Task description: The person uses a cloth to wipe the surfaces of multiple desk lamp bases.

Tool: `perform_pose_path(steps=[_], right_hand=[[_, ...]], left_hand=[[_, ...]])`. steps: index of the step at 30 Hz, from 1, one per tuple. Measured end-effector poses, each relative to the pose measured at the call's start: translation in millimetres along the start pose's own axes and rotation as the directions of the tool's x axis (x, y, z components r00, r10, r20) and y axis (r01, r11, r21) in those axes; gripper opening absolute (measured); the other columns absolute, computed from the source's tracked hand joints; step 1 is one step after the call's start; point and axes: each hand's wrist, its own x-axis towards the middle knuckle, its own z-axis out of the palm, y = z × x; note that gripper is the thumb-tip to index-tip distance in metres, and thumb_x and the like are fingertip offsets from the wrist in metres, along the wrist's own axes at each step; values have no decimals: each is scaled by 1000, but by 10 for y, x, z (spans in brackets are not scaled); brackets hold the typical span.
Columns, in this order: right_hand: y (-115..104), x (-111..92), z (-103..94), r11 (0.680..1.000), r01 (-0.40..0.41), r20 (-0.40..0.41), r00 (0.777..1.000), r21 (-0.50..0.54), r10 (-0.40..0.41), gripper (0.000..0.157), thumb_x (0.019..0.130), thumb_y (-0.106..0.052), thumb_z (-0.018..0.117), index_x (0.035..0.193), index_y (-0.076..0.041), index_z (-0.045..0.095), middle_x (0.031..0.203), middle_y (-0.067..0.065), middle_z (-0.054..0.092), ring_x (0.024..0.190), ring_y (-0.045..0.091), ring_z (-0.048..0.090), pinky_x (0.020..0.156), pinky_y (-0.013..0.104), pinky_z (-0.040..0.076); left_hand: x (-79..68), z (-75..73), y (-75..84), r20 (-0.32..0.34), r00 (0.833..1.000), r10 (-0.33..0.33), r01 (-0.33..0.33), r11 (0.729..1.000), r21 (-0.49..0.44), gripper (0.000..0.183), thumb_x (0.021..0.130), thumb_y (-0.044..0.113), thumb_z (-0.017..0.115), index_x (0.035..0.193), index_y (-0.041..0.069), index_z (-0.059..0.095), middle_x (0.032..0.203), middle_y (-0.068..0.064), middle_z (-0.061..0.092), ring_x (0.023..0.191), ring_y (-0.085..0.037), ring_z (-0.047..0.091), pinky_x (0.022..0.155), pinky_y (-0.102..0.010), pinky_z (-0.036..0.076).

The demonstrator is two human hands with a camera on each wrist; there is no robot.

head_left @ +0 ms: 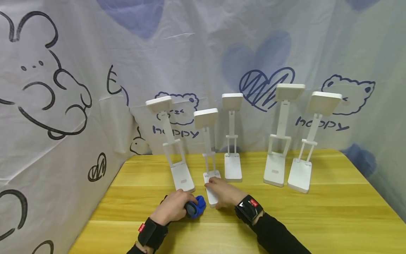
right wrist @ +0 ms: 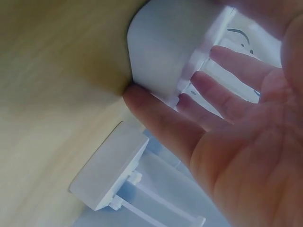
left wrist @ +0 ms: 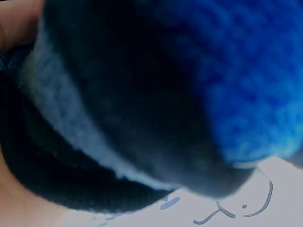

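My left hand (head_left: 174, 206) grips a soft bundle of blue (head_left: 199, 207) and dark cloth, low over the wooden table. In the left wrist view the bundle fills most of the picture, with fuzzy blue cloth (left wrist: 255, 80), a dark band and a grey stripe. To its right, my right hand (head_left: 224, 192) holds the base of a white desk lamp (head_left: 211, 199), with fingers across its top and along its side. The lamp stands upright on the table, its arm raised. In the right wrist view the fingers (right wrist: 161, 123) lie against the pale base (right wrist: 165, 47).
More white desk lamps stand close by: one at the left (head_left: 182, 176), one behind (head_left: 233, 169), and two at the right, a nearer one (head_left: 299, 176) and a taller one (head_left: 274, 171). A printed white curtain (head_left: 196, 42) hangs behind the yellow wooden table (head_left: 342, 211) and along its sides.
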Motion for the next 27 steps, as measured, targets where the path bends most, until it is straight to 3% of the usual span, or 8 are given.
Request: perform_pose_path(steps=[9,16,22,27], right_hand=[[22,165,-3,992,-41,11,999,-119,43,78,63,-9,83,134,-4,50,138,17,47,125,33,41,106,45,36],[17,360,3,973,-122,36,991,-194,132,74,67,-5,80,135,-9,50,137,11,49,121,31,45,98,45,45],[26,496,10,963,-124,19,991,-238,132,66,70,-5,78,131,-9,53,131,10,53,114,30,49,92,43,49],[86,576,35,963,-142,-1,989,-227,146,64,74,-5,74,134,-10,52,135,9,51,118,31,46,91,45,49]], left_hand=[[-1,3,6,2,1000,-11,11,1000,21,46,69,-13,62,100,19,75,104,-2,71,90,-22,64,69,-33,54],[-6,12,14,-2,1000,-4,4,1000,20,45,70,-12,61,100,19,74,105,-2,71,90,-22,64,71,-34,55],[-16,21,6,-1,1000,-4,4,999,43,44,71,-11,62,101,19,74,110,-4,69,93,-24,63,75,-38,56],[-3,9,27,-2,1000,5,-5,998,58,43,72,-10,63,102,19,74,109,-3,69,96,-25,63,78,-40,55]])
